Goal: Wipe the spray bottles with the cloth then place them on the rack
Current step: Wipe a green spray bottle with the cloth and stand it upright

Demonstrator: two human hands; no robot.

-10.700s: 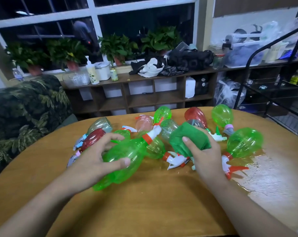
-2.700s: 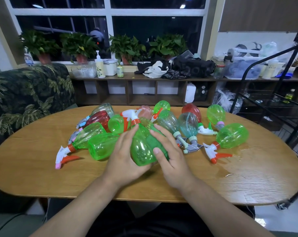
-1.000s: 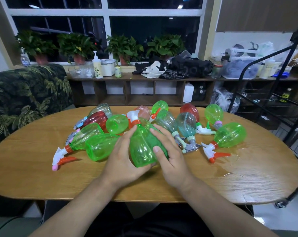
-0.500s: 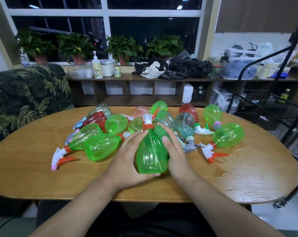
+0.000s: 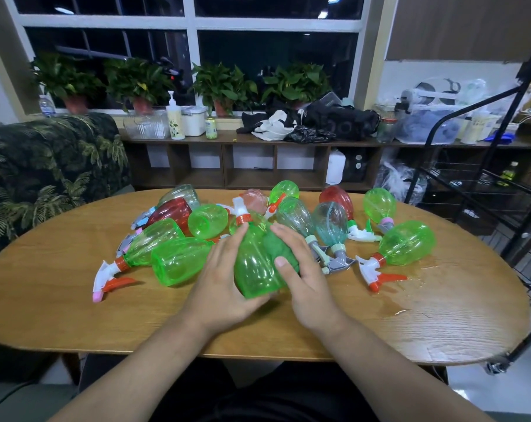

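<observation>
A green spray bottle (image 5: 255, 269) with a white and orange nozzle sits between both hands at the middle of the wooden table (image 5: 425, 324), nozzle pointing away. My left hand (image 5: 224, 281) cups its left side. My right hand (image 5: 304, 269) presses a green cloth (image 5: 278, 246) against the bottle's right side, thumb on the bottle. Several more spray bottles, green, red and clear, lie in a heap (image 5: 328, 220) behind it. The black wire rack (image 5: 483, 190) stands at the right of the table.
A green bottle with a red trigger (image 5: 404, 245) lies to the right, and wet patches (image 5: 422, 275) shine on the table near it. A leaf-patterned sofa (image 5: 45, 166) stands at the left. A low shelf unit (image 5: 252, 159) with plants lines the window.
The held bottle has tilted slightly, base toward me, and both hands with the cloth have shifted on its sides. The other bottles have not moved.
</observation>
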